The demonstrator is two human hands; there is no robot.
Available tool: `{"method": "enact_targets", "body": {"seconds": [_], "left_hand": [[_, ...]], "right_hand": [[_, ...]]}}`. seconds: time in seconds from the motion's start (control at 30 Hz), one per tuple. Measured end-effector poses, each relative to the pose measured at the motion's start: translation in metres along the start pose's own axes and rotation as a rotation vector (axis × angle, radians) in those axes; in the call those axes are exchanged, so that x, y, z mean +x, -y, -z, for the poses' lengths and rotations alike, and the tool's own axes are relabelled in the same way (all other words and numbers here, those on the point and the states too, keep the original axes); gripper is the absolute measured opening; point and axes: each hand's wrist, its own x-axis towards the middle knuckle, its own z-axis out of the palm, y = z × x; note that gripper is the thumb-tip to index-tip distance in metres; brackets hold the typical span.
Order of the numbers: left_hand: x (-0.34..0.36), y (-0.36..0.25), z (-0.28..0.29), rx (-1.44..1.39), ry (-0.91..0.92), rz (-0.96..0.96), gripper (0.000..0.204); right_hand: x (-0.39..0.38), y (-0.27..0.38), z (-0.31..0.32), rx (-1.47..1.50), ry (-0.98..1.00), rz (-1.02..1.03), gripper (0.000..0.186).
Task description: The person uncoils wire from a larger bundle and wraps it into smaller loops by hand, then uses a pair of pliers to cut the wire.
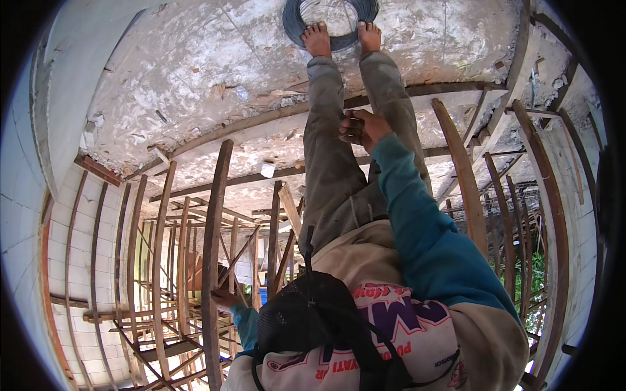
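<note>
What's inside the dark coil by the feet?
Pale floor shows inside the coil; the feet cover parts of its near side, and what lies beneath them is hidden.

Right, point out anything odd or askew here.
The bare feet overlap a dark wire coil, which looks like odd footing; a pale board slants while most nearby posts stand roughly upright.

Two hands (367, 128) (226, 300), two bare feet (317, 40) (370, 38), one wire coil (292, 19)

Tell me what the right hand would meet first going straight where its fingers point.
Probably the left trouser leg, left of the right hand, though depth is unclear: the hand might pass in front.
</note>
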Motion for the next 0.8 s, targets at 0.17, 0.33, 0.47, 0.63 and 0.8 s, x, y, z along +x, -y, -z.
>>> {"method": "enact_targets", "body": {"seconds": [0.17,0.33,0.47,0.63,0.8], "left_hand": [[0.013,0.029,-0.007,0.115,0.006,0.159,0.032],[0.028,0.057,0.014,0.019,0.069,0.28,0.034],[0.051,0.054,0.019,0.095,-0.109,0.2,0.037],[0.08,0.032,0.03,0.047,-0.104,0.041,0.038],[0.095,0.045,0.03,0.105,-0.083,0.078,0.037]], "right_hand": [[0.0,0.077,0.077,0.31,0.671,0.068,0.02],[-0.02,0.133,0.088,-0.939,-0.079,0.253,0.03],[0.021,0.154,0.152,-1.466,-0.19,1.069,0.029],[0.001,0.286,0.244,-2.117,-0.18,1.344,0.026],[-0.121,0.307,0.171,-1.139,-0.182,0.224,0.025]]}}
